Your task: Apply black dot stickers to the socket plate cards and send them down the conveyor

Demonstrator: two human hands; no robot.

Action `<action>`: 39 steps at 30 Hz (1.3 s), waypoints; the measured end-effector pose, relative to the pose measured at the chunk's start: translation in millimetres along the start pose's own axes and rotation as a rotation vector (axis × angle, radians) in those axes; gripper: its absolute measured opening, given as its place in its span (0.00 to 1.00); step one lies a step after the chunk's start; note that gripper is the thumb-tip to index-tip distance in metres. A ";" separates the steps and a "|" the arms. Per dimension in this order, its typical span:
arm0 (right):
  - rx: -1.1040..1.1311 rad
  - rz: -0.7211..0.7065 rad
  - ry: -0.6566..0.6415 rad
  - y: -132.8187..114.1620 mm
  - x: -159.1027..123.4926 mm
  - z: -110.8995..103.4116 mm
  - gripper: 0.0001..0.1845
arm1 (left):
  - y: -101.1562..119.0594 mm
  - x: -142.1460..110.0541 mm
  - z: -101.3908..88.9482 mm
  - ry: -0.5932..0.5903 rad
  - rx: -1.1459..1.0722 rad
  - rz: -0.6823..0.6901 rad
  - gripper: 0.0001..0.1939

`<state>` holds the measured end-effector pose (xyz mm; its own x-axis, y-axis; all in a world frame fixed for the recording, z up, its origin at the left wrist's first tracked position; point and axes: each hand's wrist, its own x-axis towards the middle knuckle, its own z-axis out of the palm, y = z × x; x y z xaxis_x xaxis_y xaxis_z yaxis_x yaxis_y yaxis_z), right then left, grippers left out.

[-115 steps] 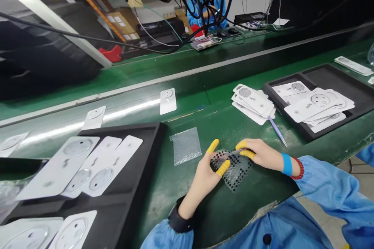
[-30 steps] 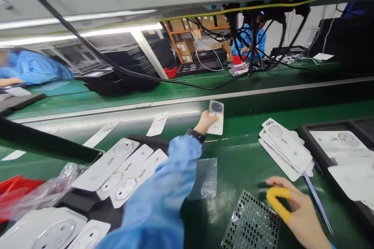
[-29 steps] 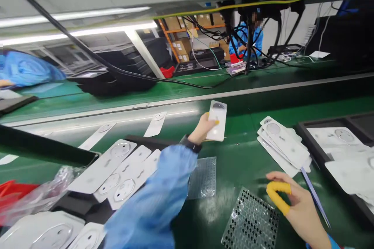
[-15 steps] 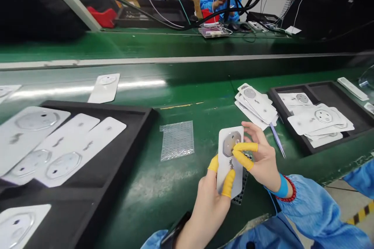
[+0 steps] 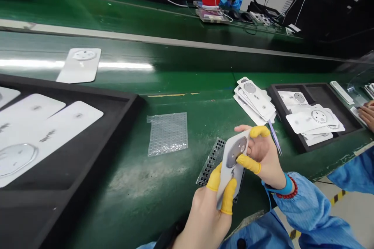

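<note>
My left hand, with yellow finger cots, grips the lower part of a white rounded panel that bears a grey octagonal patch and small black marks. The panel is held tilted above the bench. At its upper right, my right hand has its cotted thumb on the panel's face and its cotted index finger at the top edge. Partly hidden beneath lies a sheet of black dots. Purple tweezers rest beyond my right hand, beside a fanned stack of similar panels.
A black tray holding panels stands at left; another black tray with piled panels is at right. Bubble wrap lies on the green bench. One panel lies behind the left tray. Another person's hand is at far right.
My right index finger has moved from the patch up to the panel's top edge. The panel is turned more edge-on, and more of the dotted sheet shows. The view has shifted.
</note>
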<state>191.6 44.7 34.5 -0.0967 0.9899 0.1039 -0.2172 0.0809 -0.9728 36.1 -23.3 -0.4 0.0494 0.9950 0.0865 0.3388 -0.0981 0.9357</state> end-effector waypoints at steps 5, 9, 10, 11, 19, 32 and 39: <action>0.066 0.160 -0.095 -6.5 4.8 -5.7 0.34 | -1.7 -2.1 -4.0 -0.098 -0.076 -0.085 0.19; 0.078 0.213 -0.111 -10.5 5.2 -5.4 0.35 | -7.0 -4.9 -5.5 -0.094 -0.045 -0.136 0.21; 0.081 0.223 -0.115 -11.1 5.0 -5.1 0.35 | -7.6 -5.3 -5.3 -0.096 -0.037 -0.146 0.21; 0.087 0.233 -0.119 -11.6 4.8 -4.9 0.35 | -7.7 -5.3 -5.0 -0.097 -0.030 -0.154 0.21; 0.125 0.279 -0.110 -8.5 4.2 -8.4 0.36 | 5.3 5.4 -1.4 -0.104 -0.205 -0.156 0.17; -0.402 0.007 -0.073 24.1 8.6 -29.7 0.36 | 0.0 36.2 -26.1 0.166 -0.213 -0.177 0.50; -1.141 -0.113 -0.148 52.1 -4.1 -52.2 0.03 | -19.8 74.8 -55.9 0.218 0.022 -0.395 0.26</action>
<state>231.4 50.9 -27.4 -0.2617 0.9531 0.1523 0.7646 0.3010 -0.5699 -19.4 54.0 6.7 -0.2865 0.9362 -0.2036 0.3119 0.2921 0.9041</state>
